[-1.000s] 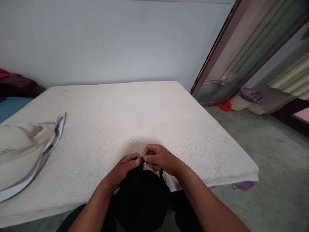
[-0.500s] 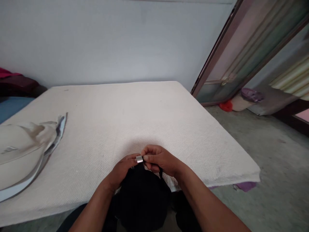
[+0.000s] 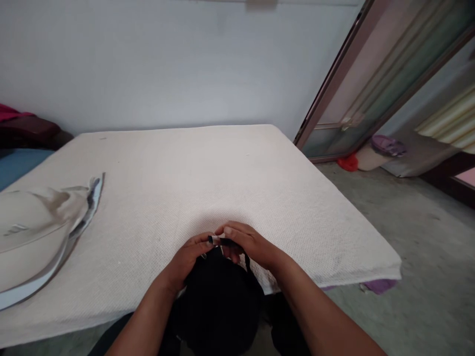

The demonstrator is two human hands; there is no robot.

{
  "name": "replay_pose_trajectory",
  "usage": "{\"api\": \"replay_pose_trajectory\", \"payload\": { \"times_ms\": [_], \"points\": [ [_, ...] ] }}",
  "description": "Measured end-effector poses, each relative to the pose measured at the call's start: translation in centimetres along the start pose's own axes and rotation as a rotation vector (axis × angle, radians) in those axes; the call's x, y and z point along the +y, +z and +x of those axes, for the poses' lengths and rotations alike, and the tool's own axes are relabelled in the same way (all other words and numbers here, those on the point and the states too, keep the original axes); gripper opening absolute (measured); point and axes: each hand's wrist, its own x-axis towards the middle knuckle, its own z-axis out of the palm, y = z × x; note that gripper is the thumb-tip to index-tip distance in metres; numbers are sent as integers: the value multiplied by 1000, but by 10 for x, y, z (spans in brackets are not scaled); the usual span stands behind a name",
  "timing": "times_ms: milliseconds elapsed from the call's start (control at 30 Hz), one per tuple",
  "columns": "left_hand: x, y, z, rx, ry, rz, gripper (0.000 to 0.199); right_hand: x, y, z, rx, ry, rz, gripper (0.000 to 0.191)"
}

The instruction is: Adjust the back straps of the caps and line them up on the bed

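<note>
A black cap (image 3: 222,306) rests at the table's near edge against my lap, its strap end pointing away from me. My left hand (image 3: 188,257) is closed at the strap end, thumb and fingers pinching a small metal buckle (image 3: 214,240). Held by my right hand (image 3: 254,244), the narrow black strap (image 3: 227,242) runs through or beside the buckle; I cannot tell which. The right fingers curl around it, partly hidden behind the strap and cap.
White-covered table (image 3: 185,173) in front of me. Pale caps (image 3: 37,222), seemingly stacked, lie at its left side. Beyond it stands a wall (image 3: 178,64). At the right are a sliding door (image 3: 334,99) and a bin (image 3: 374,155) with a purple rim.
The buckle has turned, showing less of its silver face. A length of black strap now shows between my hands, and my right thumb has shifted slightly right. The pale caps stay put.
</note>
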Motion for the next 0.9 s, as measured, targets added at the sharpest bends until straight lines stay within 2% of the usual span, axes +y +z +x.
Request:
{"api": "replay_pose_trajectory", "payload": {
  "times_ms": [100, 200, 400, 600, 733, 900],
  "points": [
    [1, -5, -1, 87, 15, -28, 13, 0, -7, -4, -49, 57, 74, 32],
    [1, -8, -3, 134, 22, -50, 12, 2, -11, -5, -36, 105, 106, 19],
    [-2, -7, -6, 196, -88, -49, 16, -1, -9, -3, -30, 117, -8, 16],
    [-1, -7, -6, 121, -65, 134, 13, -2, -5, -2, 1, 111, -12, 16],
    [-6, -9, -4, 99, -84, 174, 16, 0, -4, -2, -3, 120, -13, 21],
    [-9, -8, -3, 148, -60, 127, 12, 1, -3, -1, -16, 111, 65, 19]
  ]
}}
